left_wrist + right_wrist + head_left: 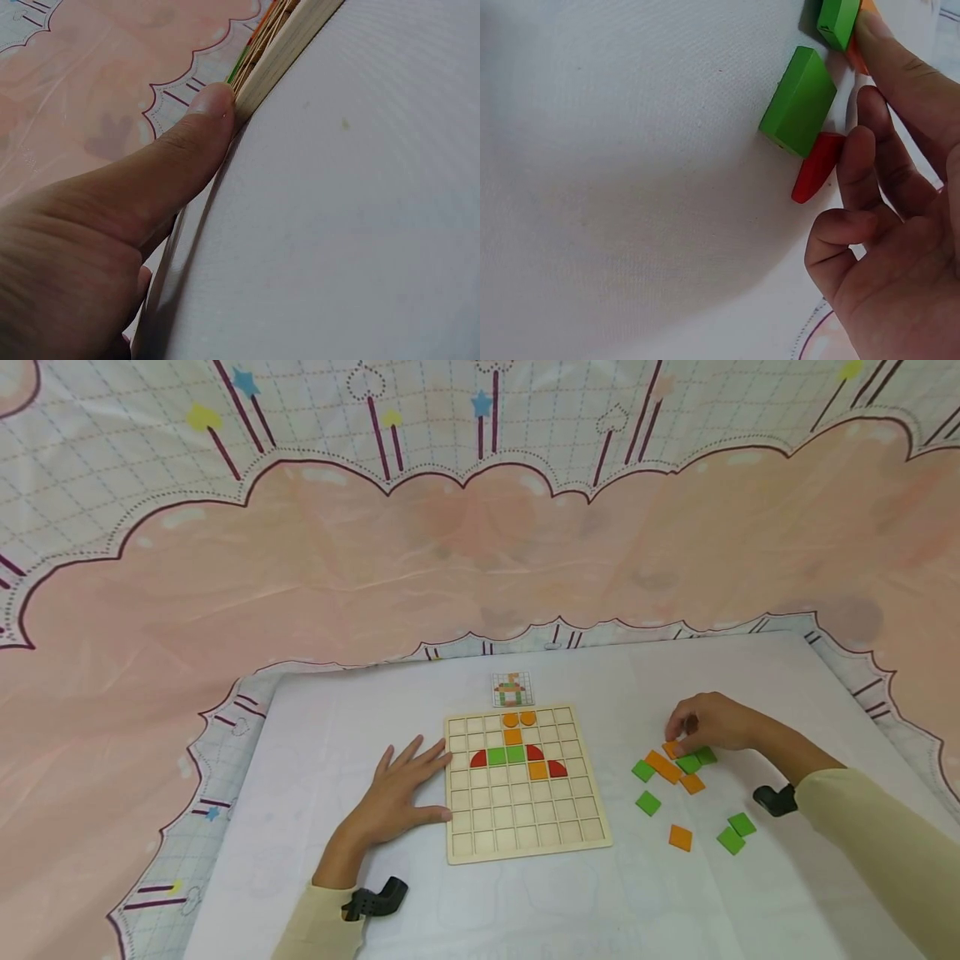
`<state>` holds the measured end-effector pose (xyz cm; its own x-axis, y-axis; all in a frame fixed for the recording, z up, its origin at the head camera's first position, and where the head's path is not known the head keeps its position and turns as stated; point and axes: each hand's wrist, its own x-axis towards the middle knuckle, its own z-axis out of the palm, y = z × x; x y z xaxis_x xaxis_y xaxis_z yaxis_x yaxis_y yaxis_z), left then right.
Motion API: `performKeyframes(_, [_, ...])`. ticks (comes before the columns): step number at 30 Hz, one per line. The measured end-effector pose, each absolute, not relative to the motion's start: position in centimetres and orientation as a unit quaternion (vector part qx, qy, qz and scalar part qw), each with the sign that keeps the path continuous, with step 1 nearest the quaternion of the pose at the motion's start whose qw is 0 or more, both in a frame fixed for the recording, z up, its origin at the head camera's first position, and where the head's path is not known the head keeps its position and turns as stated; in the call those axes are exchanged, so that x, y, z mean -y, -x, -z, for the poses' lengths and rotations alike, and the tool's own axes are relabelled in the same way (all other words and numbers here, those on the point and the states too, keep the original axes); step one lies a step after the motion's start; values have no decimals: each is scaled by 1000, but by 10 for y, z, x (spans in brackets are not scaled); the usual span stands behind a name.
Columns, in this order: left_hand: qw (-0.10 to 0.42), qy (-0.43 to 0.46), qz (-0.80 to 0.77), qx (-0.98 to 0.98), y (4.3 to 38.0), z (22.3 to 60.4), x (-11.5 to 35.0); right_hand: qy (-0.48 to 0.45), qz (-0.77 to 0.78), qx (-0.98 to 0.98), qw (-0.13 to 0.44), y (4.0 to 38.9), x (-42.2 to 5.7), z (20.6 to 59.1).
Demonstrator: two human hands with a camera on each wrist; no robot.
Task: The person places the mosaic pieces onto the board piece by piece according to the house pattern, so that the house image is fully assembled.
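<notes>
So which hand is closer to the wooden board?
The left. The left hand lies flat at the board, its thumb touching the left edge. The right hand is off to the board's right, among the loose tiles.

Soft, even light fills the head view, with no glare and only faint shadows under the left hand (401, 789) and right hand (708, 722). The backdrop cloth (480, 552) bows at 12 o'clock from wide-lens distortion. The left wrist view is dimmer: the thumb (172, 161) is blurred and casts a dark shadow toward 6 o'clock. In the right wrist view the green tile (799, 101) is fairly sharp, the fingers (870, 169) soft.
</notes>
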<state>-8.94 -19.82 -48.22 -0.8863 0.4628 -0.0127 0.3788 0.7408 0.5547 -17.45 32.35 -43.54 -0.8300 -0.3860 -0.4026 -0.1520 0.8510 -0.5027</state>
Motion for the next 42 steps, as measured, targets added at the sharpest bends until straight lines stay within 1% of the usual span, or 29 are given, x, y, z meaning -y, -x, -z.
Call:
performKeyframes(9, [79,-223,-284,-929,91,484,199,163,234,-923,258,174,-321,430])
performKeyframes(18, [80,-223,-280,-931,91,485,199,169,276,-912,252,179,-309,428])
performKeyframes(31, [73,-230,-296,-924,91,485,200,192,322,-897,234,189,-267,430])
performKeyframes(37, [80,-232,-318,-916,91,483,201,205,342,-885,242,193,-249,435])
performKeyframes(42, [69,-241,-357,-900,92,484,205,219,347,-879,244,195,-234,436])
